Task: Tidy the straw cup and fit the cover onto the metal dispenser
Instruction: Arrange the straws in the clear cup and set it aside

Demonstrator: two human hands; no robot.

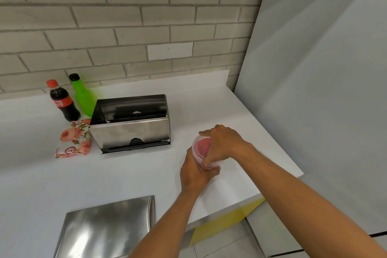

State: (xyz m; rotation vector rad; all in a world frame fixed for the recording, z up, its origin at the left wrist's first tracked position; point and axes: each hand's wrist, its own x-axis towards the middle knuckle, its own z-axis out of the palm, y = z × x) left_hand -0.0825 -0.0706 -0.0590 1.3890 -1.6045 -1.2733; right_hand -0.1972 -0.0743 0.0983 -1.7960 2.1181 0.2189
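Observation:
A clear plastic straw cup (200, 148) packed with red straws stands on the white counter at centre right. My left hand (195, 170) wraps around its side from the near left. My right hand (223, 144) rests over its top and right rim, fingers curled on it. The metal dispenser (130, 134) sits open-topped further left, dark inside. Its shiny metal cover (104, 228) lies flat at the counter's near edge.
A cola bottle (62, 101) and a green bottle (82, 96) stand behind the dispenser by the brick wall. A floral napkin pack (73, 141) lies at its left. The counter (240, 111) ends at right beside a white panel (314, 90).

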